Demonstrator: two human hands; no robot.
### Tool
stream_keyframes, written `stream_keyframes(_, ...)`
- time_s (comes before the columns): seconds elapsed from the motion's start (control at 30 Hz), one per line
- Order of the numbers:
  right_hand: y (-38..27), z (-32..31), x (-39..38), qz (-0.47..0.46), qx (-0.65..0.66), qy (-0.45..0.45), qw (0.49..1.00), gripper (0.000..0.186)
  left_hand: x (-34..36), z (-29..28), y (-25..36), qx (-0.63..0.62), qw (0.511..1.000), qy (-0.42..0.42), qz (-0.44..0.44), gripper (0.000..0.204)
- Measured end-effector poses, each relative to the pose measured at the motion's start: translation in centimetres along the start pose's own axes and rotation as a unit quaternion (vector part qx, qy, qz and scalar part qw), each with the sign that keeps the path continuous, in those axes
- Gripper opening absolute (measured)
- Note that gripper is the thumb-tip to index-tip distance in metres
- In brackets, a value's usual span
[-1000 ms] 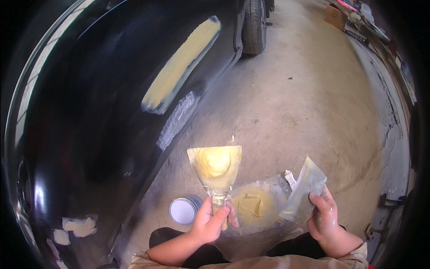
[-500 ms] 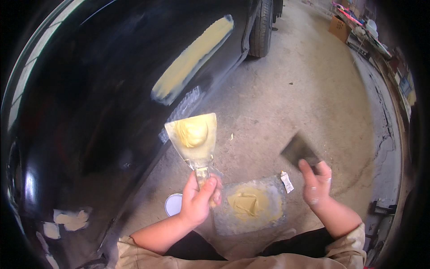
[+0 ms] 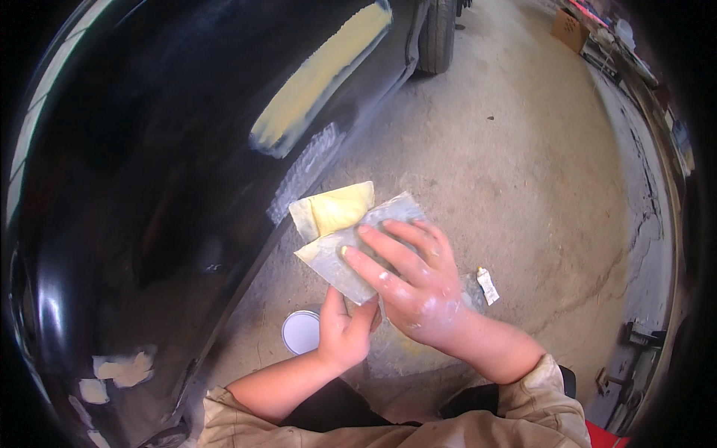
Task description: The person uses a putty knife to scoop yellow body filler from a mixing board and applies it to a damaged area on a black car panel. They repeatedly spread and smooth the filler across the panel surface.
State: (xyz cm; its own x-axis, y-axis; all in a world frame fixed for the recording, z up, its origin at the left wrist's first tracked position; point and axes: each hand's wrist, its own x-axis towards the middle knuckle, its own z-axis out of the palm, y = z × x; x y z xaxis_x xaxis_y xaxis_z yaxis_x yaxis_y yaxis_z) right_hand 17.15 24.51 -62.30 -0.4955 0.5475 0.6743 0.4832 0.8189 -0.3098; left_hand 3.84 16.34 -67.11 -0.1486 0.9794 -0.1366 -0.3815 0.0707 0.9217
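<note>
Head view: left hand (image 3: 345,336) clamped on putty knife (image 3: 337,210), right hand (image 3: 420,287) gripping grey spreader (image 3: 328,260); box (image 3: 570,30) markings illegible.

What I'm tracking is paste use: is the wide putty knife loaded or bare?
Loaded: yellow paste lies on the putty knife, showing beyond the grey spreader.

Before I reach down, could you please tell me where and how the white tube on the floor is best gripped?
I'd pinch the white tube across its middle, by its two long sides, from above and slightly right: it looks narrow and lies low on the floor, with the grey board at its left.
</note>
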Motion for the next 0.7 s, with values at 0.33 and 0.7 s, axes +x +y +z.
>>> stream_keyframes(0.33,3.0,-1.7,-0.5,0.041,0.200,-0.098,0.974,0.050,2.8,-1.5,-0.7,0.160,0.982,0.075,0.063,0.050)
stream_keyframes(0.7,10.8,3.3,-3.6,0.407,0.757,0.117,0.498,0.027,1.0,-6.4,6.9,0.127,0.990,0.018,0.055,0.039)
